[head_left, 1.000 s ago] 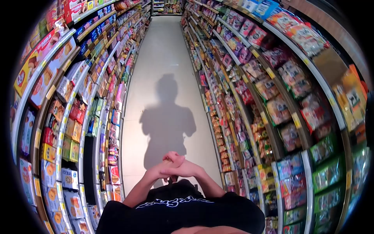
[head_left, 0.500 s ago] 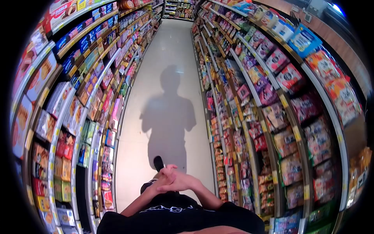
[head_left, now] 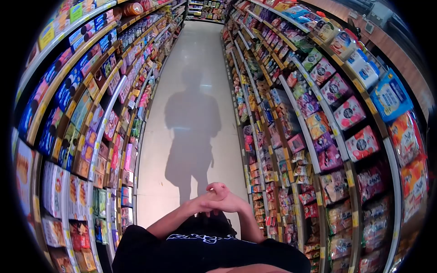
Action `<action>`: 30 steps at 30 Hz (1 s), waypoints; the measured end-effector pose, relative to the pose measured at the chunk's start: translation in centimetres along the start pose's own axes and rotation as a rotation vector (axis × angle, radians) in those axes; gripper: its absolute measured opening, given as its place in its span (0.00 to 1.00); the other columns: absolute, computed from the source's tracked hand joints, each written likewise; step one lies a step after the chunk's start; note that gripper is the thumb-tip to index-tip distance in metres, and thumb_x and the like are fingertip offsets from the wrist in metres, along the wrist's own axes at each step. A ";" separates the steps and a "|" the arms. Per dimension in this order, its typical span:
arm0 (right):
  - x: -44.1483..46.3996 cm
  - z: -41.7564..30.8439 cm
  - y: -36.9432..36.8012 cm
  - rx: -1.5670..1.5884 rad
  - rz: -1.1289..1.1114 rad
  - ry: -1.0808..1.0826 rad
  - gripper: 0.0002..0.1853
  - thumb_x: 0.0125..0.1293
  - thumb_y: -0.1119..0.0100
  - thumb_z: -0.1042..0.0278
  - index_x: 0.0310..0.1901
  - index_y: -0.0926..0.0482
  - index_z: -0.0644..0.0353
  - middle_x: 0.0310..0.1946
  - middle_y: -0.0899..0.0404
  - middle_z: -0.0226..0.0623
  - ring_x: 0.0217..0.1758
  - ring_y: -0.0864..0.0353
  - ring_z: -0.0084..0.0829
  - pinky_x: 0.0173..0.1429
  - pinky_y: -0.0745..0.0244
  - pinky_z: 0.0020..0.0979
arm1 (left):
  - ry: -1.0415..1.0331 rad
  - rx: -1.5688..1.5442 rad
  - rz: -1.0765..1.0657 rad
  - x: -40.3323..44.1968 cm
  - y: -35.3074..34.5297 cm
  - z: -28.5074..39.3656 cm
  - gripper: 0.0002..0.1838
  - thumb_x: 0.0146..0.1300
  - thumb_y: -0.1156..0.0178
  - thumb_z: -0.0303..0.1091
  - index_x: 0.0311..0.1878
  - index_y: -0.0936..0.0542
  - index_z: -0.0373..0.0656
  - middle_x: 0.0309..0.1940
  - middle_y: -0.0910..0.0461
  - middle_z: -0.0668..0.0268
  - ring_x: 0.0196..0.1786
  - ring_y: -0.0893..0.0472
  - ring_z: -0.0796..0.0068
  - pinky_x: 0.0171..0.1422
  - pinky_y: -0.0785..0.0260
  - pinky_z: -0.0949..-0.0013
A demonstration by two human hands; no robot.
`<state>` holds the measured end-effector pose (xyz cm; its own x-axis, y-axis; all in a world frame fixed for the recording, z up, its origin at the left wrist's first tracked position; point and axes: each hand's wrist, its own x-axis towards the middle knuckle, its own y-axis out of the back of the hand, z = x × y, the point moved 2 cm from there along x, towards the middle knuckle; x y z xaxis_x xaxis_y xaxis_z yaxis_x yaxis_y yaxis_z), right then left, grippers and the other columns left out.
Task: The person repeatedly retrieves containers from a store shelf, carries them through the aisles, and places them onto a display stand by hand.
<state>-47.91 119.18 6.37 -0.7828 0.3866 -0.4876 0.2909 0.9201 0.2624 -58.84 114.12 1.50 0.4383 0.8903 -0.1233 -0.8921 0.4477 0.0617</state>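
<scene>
Both hands are clasped together in front of the black shirt (head_left: 209,252), low in the middle of the view. My left hand (head_left: 231,201) comes in from the right and is closed around the other hand. From the left comes my right hand (head_left: 203,201), its fingers wrapped together with those of the left. No item shows in either hand. Beyond them the shadow of a person (head_left: 192,118) lies on the pale aisle floor (head_left: 157,159).
Shelves of packaged goods line both sides, with blue packets (head_left: 75,88) at the left and pink and red bags (head_left: 349,113) at the right. A blue bag (head_left: 391,96) stands on the upper right shelf. Another shelf (head_left: 205,11) crosses the aisle's far end.
The shelves have slid nearer and down the view as I move forward along the aisle. The dark shoe seen half a second ago is out of sight. The hands stay clasped.
</scene>
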 end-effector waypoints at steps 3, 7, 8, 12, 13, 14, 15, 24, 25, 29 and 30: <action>6.2 2.1 3.5 0.148 -0.164 -0.027 0.42 0.60 0.31 0.45 0.60 0.39 0.72 0.35 0.19 0.44 0.30 0.16 0.29 0.37 0.21 0.30 | 0.226 0.031 -0.074 4.5 3.8 -5.5 0.18 0.72 0.57 0.35 0.60 0.40 0.37 0.31 0.25 0.54 0.23 0.18 0.68 0.18 0.26 0.73; 14.6 3.2 8.9 0.208 -0.226 0.014 0.40 0.62 0.32 0.45 0.58 0.39 0.72 0.36 0.19 0.45 0.33 0.16 0.31 0.37 0.21 0.31 | 0.010 -0.320 0.040 5.0 11.4 -5.8 0.24 0.73 0.51 0.44 0.64 0.39 0.39 0.34 0.28 0.59 0.36 0.20 0.72 0.30 0.27 0.73; 17.1 3.1 10.7 0.171 -0.204 0.032 0.37 0.62 0.32 0.46 0.56 0.38 0.71 0.35 0.19 0.45 0.33 0.16 0.31 0.38 0.21 0.30 | 0.042 -0.329 0.044 6.3 14.0 -4.8 0.24 0.73 0.50 0.44 0.63 0.37 0.38 0.34 0.27 0.59 0.38 0.21 0.72 0.32 0.27 0.73; 26.4 -0.7 19.5 0.268 -0.298 0.097 0.35 0.61 0.31 0.49 0.54 0.35 0.71 0.35 0.19 0.43 0.33 0.16 0.31 0.38 0.20 0.30 | 0.257 -0.187 0.052 15.7 24.6 -8.3 0.30 0.74 0.59 0.56 0.63 0.38 0.38 0.32 0.27 0.58 0.29 0.22 0.71 0.26 0.27 0.72; 28.6 -2.2 22.1 0.267 -0.305 0.112 0.34 0.61 0.30 0.50 0.54 0.35 0.71 0.35 0.19 0.43 0.32 0.16 0.31 0.39 0.20 0.30 | 0.482 -0.138 0.012 19.2 27.7 -5.7 0.35 0.74 0.65 0.62 0.65 0.42 0.38 0.30 0.28 0.57 0.24 0.23 0.70 0.22 0.27 0.71; 30.6 -3.4 24.3 0.192 -0.277 0.189 0.35 0.61 0.30 0.50 0.54 0.36 0.71 0.34 0.19 0.42 0.32 0.16 0.31 0.38 0.20 0.30 | 0.450 -0.106 0.066 21.0 30.5 -3.8 0.36 0.74 0.68 0.65 0.65 0.44 0.38 0.28 0.28 0.57 0.21 0.24 0.69 0.20 0.27 0.71; 32.9 -4.4 26.9 0.114 -0.245 0.263 0.35 0.61 0.30 0.50 0.54 0.36 0.71 0.34 0.19 0.42 0.32 0.16 0.30 0.38 0.20 0.30 | 0.412 -0.074 0.117 22.8 33.0 -2.7 0.38 0.73 0.71 0.67 0.65 0.45 0.38 0.26 0.29 0.57 0.19 0.25 0.69 0.18 0.28 0.70; 47.9 -11.5 39.8 0.134 -0.389 0.222 0.33 0.62 0.31 0.50 0.53 0.35 0.72 0.30 0.19 0.42 0.30 0.15 0.29 0.34 0.20 0.27 | 0.293 -0.185 0.299 32.5 50.0 -6.1 0.42 0.71 0.69 0.69 0.66 0.46 0.36 0.33 0.30 0.53 0.21 0.25 0.70 0.20 0.24 0.67; 49.7 -11.2 40.6 0.148 -0.422 0.202 0.33 0.62 0.31 0.50 0.52 0.35 0.72 0.30 0.19 0.42 0.29 0.15 0.29 0.34 0.20 0.26 | 0.292 -0.206 0.281 33.4 51.1 -7.2 0.42 0.71 0.69 0.69 0.66 0.46 0.36 0.34 0.30 0.53 0.21 0.25 0.70 0.20 0.24 0.67; 57.1 -10.5 45.9 0.176 -0.406 0.179 0.33 0.61 0.30 0.48 0.49 0.34 0.72 0.31 0.20 0.42 0.29 0.16 0.28 0.33 0.21 0.26 | 0.236 -0.237 0.228 38.0 57.3 -8.4 0.41 0.71 0.68 0.68 0.66 0.46 0.35 0.37 0.31 0.52 0.23 0.24 0.69 0.21 0.24 0.67; 58.9 -10.9 47.7 0.161 -0.379 0.173 0.34 0.61 0.30 0.48 0.48 0.34 0.72 0.31 0.20 0.42 0.29 0.16 0.27 0.33 0.21 0.26 | 0.216 -0.215 0.210 40.2 59.7 -8.4 0.41 0.71 0.68 0.68 0.66 0.46 0.35 0.38 0.31 0.52 0.23 0.24 0.69 0.22 0.23 0.67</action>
<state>-86.11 185.16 -0.69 -0.9272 0.0166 -0.3743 0.0369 0.9982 -0.0471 -95.36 175.92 -8.06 0.2307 0.9127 -0.3374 -0.9728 0.2095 -0.0986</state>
